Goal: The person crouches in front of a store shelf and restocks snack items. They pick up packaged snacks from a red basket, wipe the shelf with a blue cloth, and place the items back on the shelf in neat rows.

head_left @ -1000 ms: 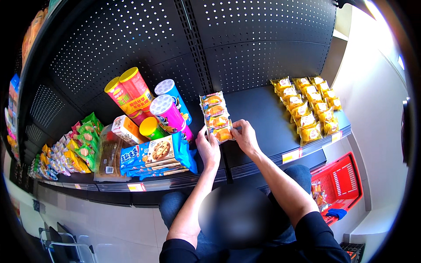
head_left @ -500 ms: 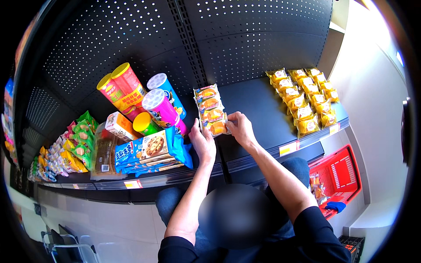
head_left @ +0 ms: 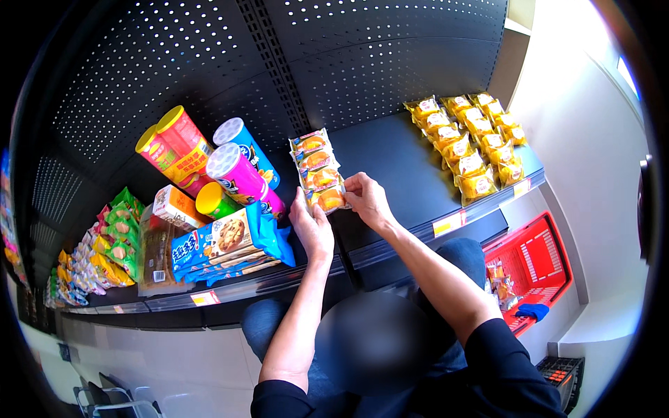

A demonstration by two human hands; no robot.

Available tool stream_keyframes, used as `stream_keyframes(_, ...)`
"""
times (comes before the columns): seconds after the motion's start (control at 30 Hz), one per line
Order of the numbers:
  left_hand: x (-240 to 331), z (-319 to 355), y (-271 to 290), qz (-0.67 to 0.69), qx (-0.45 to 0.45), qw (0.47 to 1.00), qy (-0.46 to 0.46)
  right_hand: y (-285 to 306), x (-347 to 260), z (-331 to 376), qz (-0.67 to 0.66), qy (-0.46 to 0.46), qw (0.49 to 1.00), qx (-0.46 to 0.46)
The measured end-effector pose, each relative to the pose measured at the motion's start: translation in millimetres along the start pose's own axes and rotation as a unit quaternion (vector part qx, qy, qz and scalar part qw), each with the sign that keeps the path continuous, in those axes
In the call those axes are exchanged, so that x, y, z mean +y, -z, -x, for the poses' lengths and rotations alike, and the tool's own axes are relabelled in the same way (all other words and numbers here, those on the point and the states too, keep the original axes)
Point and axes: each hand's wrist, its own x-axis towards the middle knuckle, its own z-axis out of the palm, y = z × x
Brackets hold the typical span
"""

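A row of several small clear packets with orange cakes (head_left: 317,167) lies on the black shelf (head_left: 404,167), running back toward the perforated rear wall. My left hand (head_left: 311,226) presses against the left side of the nearest packet (head_left: 329,200). My right hand (head_left: 366,197) pinches that same packet's right edge with thumb and fingers. Both forearms come up from the lower edge, in dark sleeves.
Left of the row stand pink, blue, red and yellow crisp tubes (head_left: 237,174) and blue cookie packs (head_left: 223,244). Yellow snack packets (head_left: 467,139) fill the shelf's right end. Green and yellow bags (head_left: 111,237) sit far left. A red basket (head_left: 536,265) stands on the floor at right.
The view has shifted slightly. Both hands have stayed at the front packet of the row, nudging it into line; the row looks the same length.
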Motion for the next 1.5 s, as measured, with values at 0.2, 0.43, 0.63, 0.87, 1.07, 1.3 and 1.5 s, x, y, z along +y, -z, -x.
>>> stream_keyframes(0.2, -2, -6, 0, -0.022, 0.018, 0.999, -0.027, -2, -1, -2, -0.006, 0.023, 1.0, 0.002)
stream_keyframes(0.43, -7, -2, 2, -0.038, 0.023, 0.998, -0.055, 0, 3, 0, 0.001, 0.008, 1.0, 0.022)
stream_keyframes(0.63, 8, 14, 12, -0.055, 0.009, 0.991, -0.123, 8, 4, 7, -0.009, 0.038, 0.998, 0.046)
stream_keyframes(0.87, 50, 44, 22, -0.048, -0.03, 0.962, -0.268, 89, -82, 86, -0.113, 0.081, 0.989, 0.054)
stream_keyframes(1.07, 66, 76, 27, 0.067, -0.105, 0.966, -0.225, 229, -6, 198, -0.073, 0.011, 0.96, 0.271)
stream_keyframes(1.3, 76, 110, 28, 0.066, -0.203, 0.962, -0.171, 373, 195, 321, 0.12, -0.277, 0.879, 0.369)
stream_keyframes(1.5, 74, 136, 24, 0.043, -0.262, 0.951, -0.159, 374, 284, 354, 0.363, -0.41, 0.836, 0.038)
